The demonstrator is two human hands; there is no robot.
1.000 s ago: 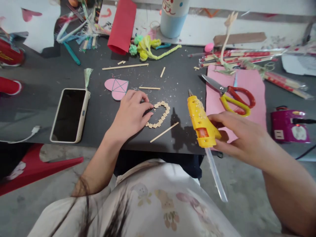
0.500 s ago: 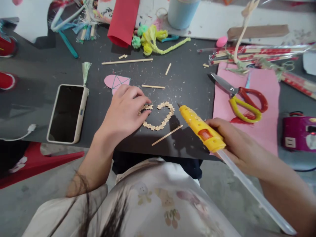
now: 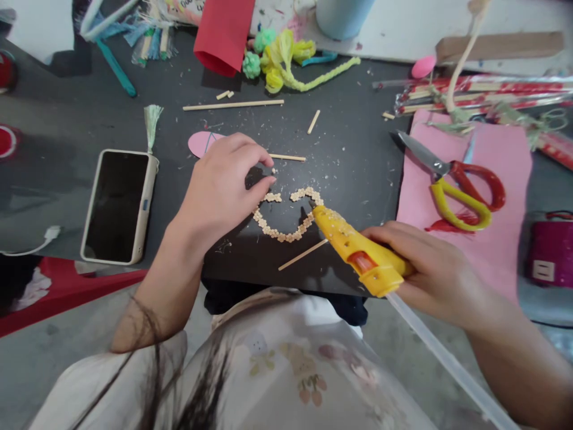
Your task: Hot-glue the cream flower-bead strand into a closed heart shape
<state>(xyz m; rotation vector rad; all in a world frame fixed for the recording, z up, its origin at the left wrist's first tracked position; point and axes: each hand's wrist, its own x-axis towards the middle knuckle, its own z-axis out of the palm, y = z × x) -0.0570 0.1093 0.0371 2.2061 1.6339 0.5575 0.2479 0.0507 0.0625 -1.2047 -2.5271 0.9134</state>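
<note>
A heart outline made of small beige pieces [image 3: 286, 216] lies on the black table [image 3: 349, 155]. My left hand [image 3: 219, 188] rests beside its left side, fingers curled, the fingertips just above the heart's upper left lobe; whether they pinch a piece I cannot make out. My right hand [image 3: 430, 272] grips a yellow glue gun [image 3: 358, 251] with a clear glue stick sticking out behind. The gun's nozzle points left and touches the heart's right lobe.
A phone [image 3: 119, 206] lies at the left. Red-and-yellow scissors [image 3: 456, 182] sit on pink paper [image 3: 487, 221] at the right. Thin wooden sticks [image 3: 233, 105], a red paper roll [image 3: 226, 33], yellow-green yarn [image 3: 290, 63], a purple box [image 3: 553, 248] and a pink paper heart [image 3: 199, 143] surround the work.
My right hand swung the glue gun down and left until its nozzle reached the heart. My left hand shifted slightly up along the heart's left side.
</note>
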